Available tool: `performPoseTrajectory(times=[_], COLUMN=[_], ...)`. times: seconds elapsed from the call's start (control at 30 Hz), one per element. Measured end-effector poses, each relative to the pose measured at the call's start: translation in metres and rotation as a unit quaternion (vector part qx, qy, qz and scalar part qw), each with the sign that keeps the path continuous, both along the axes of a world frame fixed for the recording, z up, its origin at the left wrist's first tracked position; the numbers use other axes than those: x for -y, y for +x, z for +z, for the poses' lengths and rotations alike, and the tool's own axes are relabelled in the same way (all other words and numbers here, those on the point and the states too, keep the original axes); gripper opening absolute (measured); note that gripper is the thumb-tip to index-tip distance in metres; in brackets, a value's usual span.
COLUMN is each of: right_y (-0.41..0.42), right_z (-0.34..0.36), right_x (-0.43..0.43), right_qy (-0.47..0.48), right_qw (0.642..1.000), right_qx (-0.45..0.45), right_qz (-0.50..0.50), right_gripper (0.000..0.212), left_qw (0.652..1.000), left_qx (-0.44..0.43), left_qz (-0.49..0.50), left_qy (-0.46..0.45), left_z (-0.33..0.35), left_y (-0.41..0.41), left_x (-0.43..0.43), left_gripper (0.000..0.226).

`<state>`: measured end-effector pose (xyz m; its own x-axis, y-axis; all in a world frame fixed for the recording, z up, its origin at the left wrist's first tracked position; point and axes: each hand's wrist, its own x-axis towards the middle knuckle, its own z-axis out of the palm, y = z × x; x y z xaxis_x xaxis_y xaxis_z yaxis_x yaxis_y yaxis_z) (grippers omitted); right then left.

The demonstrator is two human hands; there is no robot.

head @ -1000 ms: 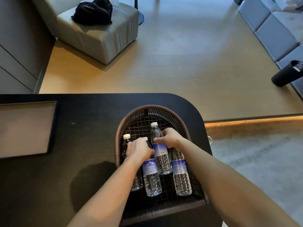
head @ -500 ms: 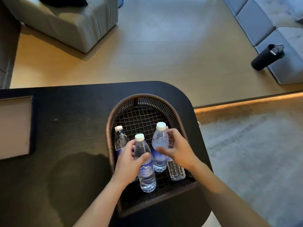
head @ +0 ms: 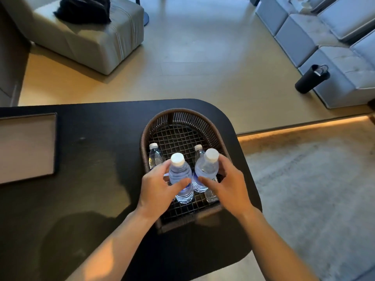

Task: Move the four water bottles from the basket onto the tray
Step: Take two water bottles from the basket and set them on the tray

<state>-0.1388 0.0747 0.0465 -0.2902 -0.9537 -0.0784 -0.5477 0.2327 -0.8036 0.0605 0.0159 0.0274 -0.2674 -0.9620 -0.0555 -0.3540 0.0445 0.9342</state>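
Observation:
A brown wicker basket stands on the black table near its right end. My left hand grips one clear water bottle with a white cap, held upright above the basket. My right hand grips a second bottle, also upright and raised. Two more bottles lie in the basket: one at the left wall, one behind the raised bottles, mostly hidden. The tray, rectangular with a dark rim, sits at the table's left edge, partly cut off.
The black table has a rounded right corner close to the basket. Beyond it are a wooden floor, a grey ottoman with dark cloth, a grey sofa and a black flask on the floor.
Both hands closed on bottles lying in the basket, tipped them upright and lifted them. The camera view shifted.

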Motion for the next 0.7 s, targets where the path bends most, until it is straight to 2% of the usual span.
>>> performPoseTrajectory(times=[0.2, 0.43, 0.7], right_y=[0.036, 0.108, 0.214], right_z=[0.049, 0.085, 0.09], right_x=[-0.033, -0.037, 0.011], right_qy=[-0.098, -0.147, -0.117], right_qw=[0.994, 0.987, 0.984], right_qx=[-0.04, -0.006, 0.044], right_qz=[0.035, 0.07, 0.123], right_gripper=[0.072, 0.068, 0.064], left_qw=[0.998, 0.994, 0.981], left_qx=[-0.021, -0.009, 0.024], left_qz=[0.036, 0.094, 0.181], left_qy=[-0.056, -0.057, -0.068], left_z=[0.063, 0.11, 0.121], left_y=[0.05, 0.131, 0.242], left_x=[-0.03, -0.049, -0.027], left_gripper=[0.055, 0.055, 0.059])
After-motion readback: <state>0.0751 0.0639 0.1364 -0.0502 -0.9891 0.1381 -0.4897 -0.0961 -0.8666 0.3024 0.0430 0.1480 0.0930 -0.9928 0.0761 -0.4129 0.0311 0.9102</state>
